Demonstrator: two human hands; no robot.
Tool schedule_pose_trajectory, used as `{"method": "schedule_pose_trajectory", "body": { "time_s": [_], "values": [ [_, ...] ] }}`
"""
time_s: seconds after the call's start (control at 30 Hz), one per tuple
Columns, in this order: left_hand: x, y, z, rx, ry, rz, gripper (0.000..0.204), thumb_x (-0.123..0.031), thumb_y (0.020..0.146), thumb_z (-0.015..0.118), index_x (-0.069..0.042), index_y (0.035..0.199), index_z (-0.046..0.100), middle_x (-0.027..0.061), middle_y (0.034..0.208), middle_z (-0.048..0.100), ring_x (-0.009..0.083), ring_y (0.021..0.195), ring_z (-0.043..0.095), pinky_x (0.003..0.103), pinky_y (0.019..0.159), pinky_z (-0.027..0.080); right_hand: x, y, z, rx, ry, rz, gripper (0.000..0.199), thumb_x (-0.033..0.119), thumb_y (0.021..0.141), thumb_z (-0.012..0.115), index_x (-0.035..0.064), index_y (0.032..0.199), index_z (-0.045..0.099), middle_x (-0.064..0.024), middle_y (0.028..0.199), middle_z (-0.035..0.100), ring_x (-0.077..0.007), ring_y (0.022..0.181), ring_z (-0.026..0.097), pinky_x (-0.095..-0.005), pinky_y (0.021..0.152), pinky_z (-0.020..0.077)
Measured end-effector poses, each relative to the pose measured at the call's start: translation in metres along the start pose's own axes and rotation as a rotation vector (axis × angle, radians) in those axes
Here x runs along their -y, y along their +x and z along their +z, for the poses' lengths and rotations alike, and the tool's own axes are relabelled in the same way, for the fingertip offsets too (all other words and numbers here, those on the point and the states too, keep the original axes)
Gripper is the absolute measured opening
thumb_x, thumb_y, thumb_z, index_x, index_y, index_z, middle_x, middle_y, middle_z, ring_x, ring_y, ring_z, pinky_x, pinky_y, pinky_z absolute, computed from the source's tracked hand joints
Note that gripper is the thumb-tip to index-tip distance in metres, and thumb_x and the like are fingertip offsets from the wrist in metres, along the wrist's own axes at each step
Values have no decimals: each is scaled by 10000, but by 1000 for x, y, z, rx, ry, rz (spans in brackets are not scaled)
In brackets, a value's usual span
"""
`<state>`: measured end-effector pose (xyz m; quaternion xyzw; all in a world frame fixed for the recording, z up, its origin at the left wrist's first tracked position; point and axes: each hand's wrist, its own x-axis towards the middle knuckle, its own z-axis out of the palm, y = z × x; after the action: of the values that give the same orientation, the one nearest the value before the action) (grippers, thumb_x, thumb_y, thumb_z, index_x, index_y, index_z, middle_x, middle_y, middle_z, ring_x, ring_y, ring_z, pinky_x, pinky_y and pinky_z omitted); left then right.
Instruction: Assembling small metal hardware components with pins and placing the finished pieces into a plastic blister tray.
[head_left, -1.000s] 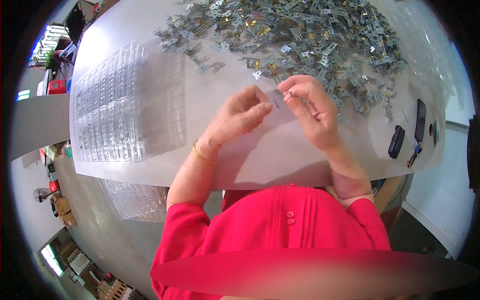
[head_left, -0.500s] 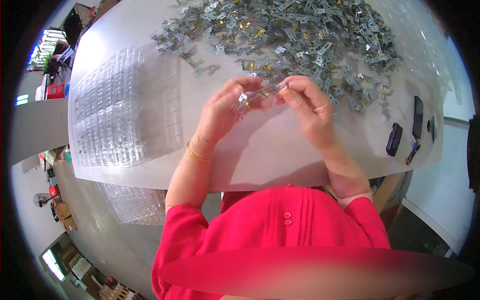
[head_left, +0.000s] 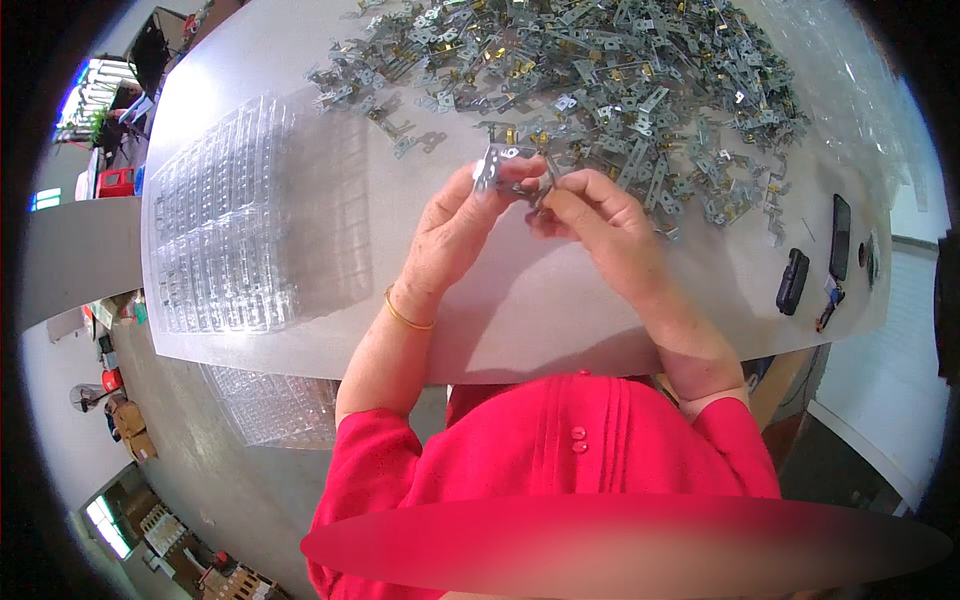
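Between my hands, above the table, is a metal bracket (head_left: 490, 168) with small holes. My left hand (head_left: 452, 225) pinches its left end between thumb and fingers. The fingers of my right hand (head_left: 605, 220) close on its other end, partly hiding it. Just beyond my fingertips spreads a large heap of similar metal brackets (head_left: 640, 100), some with brass-coloured bits. A few loose brackets (head_left: 397, 133) lie apart at the heap's left edge.
Clear plastic trays (head_left: 222, 230) with rows of pockets lie at the table's left, and another clear tray (head_left: 275, 405) is below the table edge. At the right lie a black case (head_left: 792, 282), a dark long object (head_left: 838, 235) and keys (head_left: 829, 305). Clear plastic sheeting (head_left: 850, 110) covers the far right.
The bracket has been turned so its holed end plate now stands up at my left fingers. Both hands stay close together, with the right fingers shifted slightly left.
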<state>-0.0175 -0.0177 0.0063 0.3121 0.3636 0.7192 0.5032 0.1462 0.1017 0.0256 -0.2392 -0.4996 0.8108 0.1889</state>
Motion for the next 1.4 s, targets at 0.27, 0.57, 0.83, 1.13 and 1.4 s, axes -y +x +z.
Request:
{"method": "schedule_pose_trajectory", "body": {
  "time_s": [0.27,0.57,0.83,1.13,1.4],
  "values": [
    [0,2,-6,-110,65,-221,356,-339,1101,444,-19,1107,600,67,950,643,195,870,662,317,806,489,0,-6,3,-102,-462,-269,84,113,1011,653,35,1043,651,11,742,633,-40,654,579,-226,587,477],
    [-1,1,-2,-55,234,-343,343,-333,1098,467,-10,1111,581,67,877,602,167,721,598,308,677,507,-3,-3,1,-152,-537,-364,70,96,995,672,36,1029,662,10,724,614,-31,620,511,-236,549,429],
    [-1,0,3,-103,535,-172,316,-302,1106,470,-14,1124,599,27,867,590,106,765,551,273,660,467,1,-4,0,-157,-631,-386,93,96,980,691,28,1029,650,-1,713,605,-35,626,505,-243,558,432],
    [-1,-3,7,-35,948,-46,223,-213,1074,510,-16,1112,608,70,821,611,162,714,562,311,664,471,-4,-3,1,-169,-632,-408,156,65,959,700,41,1101,639,-34,727,613,-68,606,529,-250,556,445],
    [9,-2,6,110,1143,92,199,-219,1052,568,-23,1046,601,101,756,564,219,681,551,345,622,442,2,1,0,-206,-724,-715,100,52,951,700,34,1045,673,-51,920,624,-90,706,561,-238,610,457]
  ]
}}
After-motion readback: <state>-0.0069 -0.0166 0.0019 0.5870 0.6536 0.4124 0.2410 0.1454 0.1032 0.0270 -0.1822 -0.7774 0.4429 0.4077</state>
